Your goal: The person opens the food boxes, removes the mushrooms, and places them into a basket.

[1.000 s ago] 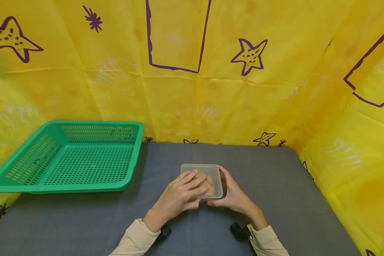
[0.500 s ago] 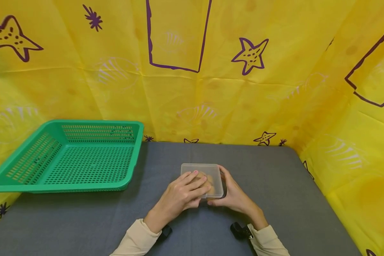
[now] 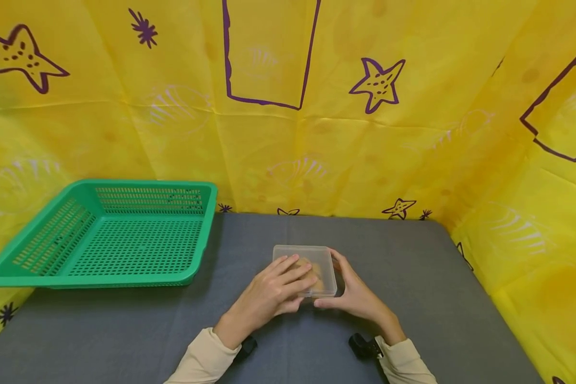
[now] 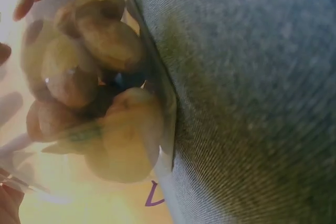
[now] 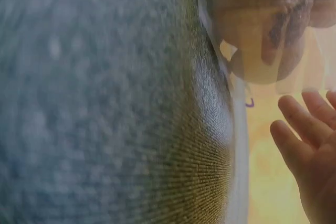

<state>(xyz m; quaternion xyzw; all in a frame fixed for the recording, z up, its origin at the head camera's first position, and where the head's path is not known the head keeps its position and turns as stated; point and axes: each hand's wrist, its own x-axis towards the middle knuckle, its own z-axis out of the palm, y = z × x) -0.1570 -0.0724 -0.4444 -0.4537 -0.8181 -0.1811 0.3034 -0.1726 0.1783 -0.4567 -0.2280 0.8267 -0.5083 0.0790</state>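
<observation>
A clear, square plastic box (image 3: 324, 272) with a lid sits on the grey table. Inside lie several brown, rounded items (image 4: 73, 72), blurred by the plastic; their kind is unclear. My left hand (image 3: 266, 293) rests on the lid with its fingers stretched out, its thumb low at the box's front edge. From the right side, my right hand (image 3: 357, 296) holds the box, fingers round the far right corner and thumb near the front. Part of the right hand's fingers is hidden behind the box in the head view.
To the left stands a green perforated plastic basket (image 3: 199, 261) with nothing seen in it. Yellow cloth (image 3: 259, 160) with purple drawings hangs behind and on the right of the grey table (image 3: 389, 250).
Hands and box stay almost where they were. The whole head view has shifted very slightly; the grips look the same.
</observation>
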